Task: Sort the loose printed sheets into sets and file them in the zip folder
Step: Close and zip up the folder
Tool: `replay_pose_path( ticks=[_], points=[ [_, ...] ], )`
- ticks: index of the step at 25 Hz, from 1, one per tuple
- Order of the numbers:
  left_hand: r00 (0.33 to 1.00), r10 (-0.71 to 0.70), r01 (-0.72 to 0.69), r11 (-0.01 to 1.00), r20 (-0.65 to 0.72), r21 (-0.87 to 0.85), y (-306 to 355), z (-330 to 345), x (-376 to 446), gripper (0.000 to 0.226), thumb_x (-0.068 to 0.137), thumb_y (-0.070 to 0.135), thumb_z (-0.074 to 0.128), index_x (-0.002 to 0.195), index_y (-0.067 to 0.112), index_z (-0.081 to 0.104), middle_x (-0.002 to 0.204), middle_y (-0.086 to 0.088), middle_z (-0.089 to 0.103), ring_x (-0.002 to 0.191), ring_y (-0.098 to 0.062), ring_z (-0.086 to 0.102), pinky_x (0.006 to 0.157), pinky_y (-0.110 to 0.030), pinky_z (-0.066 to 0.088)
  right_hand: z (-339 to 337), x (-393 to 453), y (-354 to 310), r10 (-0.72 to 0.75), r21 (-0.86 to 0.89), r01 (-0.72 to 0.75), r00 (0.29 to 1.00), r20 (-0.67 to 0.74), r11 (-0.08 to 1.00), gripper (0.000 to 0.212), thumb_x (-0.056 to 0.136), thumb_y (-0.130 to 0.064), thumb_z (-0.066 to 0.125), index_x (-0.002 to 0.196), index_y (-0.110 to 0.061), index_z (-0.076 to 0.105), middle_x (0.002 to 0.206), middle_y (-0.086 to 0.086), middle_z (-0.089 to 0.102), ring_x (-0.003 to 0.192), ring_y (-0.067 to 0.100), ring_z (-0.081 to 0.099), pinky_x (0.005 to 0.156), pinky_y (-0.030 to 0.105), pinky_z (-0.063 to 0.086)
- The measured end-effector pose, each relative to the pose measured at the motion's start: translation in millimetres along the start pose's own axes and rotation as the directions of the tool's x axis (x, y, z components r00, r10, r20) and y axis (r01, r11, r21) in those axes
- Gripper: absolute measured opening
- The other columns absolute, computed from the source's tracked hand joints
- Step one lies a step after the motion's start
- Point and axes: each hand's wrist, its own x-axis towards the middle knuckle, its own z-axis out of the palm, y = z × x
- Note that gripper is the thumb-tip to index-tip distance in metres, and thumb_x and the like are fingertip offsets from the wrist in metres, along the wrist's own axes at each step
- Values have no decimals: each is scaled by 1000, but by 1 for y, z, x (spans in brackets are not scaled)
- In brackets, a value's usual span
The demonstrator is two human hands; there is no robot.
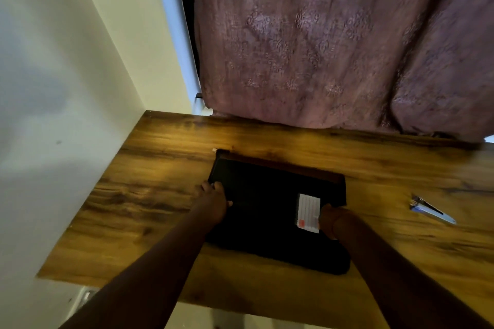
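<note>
**Black zip folder pinned at both sides on the desk**

Black and soft-sided, the zip folder [270,211] lay flat at the middle of the wooden desk [160,195], a white label [308,212] on its cover toward 3 o'clock. It would likely handle as light but floppy: fabric skin, some stiffness from whatever was inside, so a lift by one corner would let it sag. Better holds were the two side edges, or the zip pull, which could not be made out in the dim light.

At 9 o'clock the left hand [212,201] rested on the folder's edge, fingers curled over the rim, apparently gripping it. At 3 o'clock the right hand [330,219] sat against the label's side, fingers bent; whether it pinched the label or merely pressed the cover could not be told. Both forearms reached in from 6 o'clock, wrists low. A stapler [431,209] lay well apart at 3 o'clock. No loose sheets showed.
</note>
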Motion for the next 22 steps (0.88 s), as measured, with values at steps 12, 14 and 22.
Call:
replay_pose_path(
  ticks=[12, 14, 22],
  points=[
    [905, 397, -415, 902, 154, 116, 45, -48, 89, 74, 94, 28, 55, 155, 22, 13, 161, -16, 9, 146, -42, 10, 119, -56, 11, 60, -84, -84, -290, -62, 348, 855, 429, 935, 59, 93, -47, 55, 134, -5, 47, 133, 19, 53, 121, 39, 50, 100, 49, 42],
    [873, 456, -479, 869, 176, 126, 61, -48, 93, 74, 95, 26, 54, 156, 24, 12, 163, -13, 6, 148, -37, 6, 119, -55, 6, 67, -79, -84, -324, 43, 343, 833, 449, 939, 44, 96, -40, 54, 120, -4, 56, 123, 16, 60, 109, 34, 57, 93, 47, 46],
    [841, 518, -531, 846, 158, 53, 89, -41, 109, 71, 91, 16, 56, 153, 27, 24, 164, -3, 9, 150, -28, 9, 120, -52, 9, -7, -82, -54, -565, 624, 316, 787, 248, 714, 29, 100, -29, 50, 80, -11, 61, 66, -3, 69, 55, 12, 66, 53, 24, 53]
  ],
)
